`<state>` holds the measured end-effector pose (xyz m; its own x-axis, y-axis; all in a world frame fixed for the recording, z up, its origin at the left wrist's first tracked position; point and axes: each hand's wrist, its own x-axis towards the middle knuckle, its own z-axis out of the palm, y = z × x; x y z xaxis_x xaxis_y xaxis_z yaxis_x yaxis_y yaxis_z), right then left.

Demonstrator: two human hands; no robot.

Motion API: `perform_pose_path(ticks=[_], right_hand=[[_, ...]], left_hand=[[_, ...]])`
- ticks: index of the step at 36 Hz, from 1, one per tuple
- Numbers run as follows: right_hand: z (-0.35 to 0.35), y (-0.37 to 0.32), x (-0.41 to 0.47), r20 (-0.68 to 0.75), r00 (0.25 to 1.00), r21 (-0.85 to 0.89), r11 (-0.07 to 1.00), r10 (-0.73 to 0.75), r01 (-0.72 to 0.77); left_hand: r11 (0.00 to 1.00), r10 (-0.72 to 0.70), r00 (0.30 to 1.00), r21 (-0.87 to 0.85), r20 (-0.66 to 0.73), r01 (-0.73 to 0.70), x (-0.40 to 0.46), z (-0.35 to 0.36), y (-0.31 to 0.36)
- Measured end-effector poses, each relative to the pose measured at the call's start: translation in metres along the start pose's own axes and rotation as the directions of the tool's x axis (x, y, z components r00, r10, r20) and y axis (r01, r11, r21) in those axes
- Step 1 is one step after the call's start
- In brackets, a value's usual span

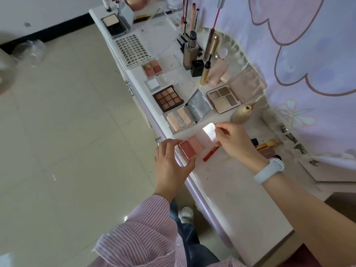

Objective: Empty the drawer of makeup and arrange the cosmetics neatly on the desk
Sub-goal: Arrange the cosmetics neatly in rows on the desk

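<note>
A small pink blush palette [191, 147] with its clear lid [209, 133] swung open sits at the desk's front edge. My left hand [170, 160] grips the palette's near end. My right hand [238, 140] pinches the far corner of the lid, which glares white in the light. A red tube [211, 154] lies on the white desk [231, 180] just under my right hand. Behind them, open palettes stand in a row: a two-pan beige compact [178, 119], a nine-pan brown palette [168, 97] and a four-pan taupe palette [223, 98].
Further back lie a lash tray [133, 50], a four-pan orange palette [152, 67], a foundation bottle [190, 54], gold mascara [207, 71] and pencils. A beige bottle [241, 113] and a brush [268, 144] lie to the right. A curtain [308, 54] hangs along the far side.
</note>
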<state>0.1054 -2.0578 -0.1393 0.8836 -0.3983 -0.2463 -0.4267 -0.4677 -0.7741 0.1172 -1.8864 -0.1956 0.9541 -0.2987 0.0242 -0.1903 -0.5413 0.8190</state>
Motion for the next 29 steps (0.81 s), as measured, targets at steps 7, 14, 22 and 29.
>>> perform_pose_path(ticks=[7, 14, 22, 29], right_hand=[[0.004, 0.005, 0.008, -0.001, 1.000, 0.065, 0.998, 0.014, -0.013], [-0.004, 0.034, -0.012, -0.093, 0.945, -0.451, 0.859, -0.313, 0.241], [0.004, 0.052, -0.012, 0.237, 0.812, -0.794, 0.376, -0.534, 0.479], [-0.010, 0.052, -0.006, 0.411, 0.688, -0.777, 0.164, -0.598, 0.608]], left_hand=[[0.991, -0.083, 0.996, 0.098, -0.036, 0.086, 0.008, 0.010, -0.005], [0.991, -0.084, 0.995, 0.104, -0.052, 0.089, 0.008, 0.015, -0.013], [0.988, -0.090, 0.992, 0.114, -0.085, 0.100, 0.008, 0.016, -0.010], [0.993, -0.048, 0.996, 0.100, -0.073, 0.055, 0.007, 0.010, -0.010]])
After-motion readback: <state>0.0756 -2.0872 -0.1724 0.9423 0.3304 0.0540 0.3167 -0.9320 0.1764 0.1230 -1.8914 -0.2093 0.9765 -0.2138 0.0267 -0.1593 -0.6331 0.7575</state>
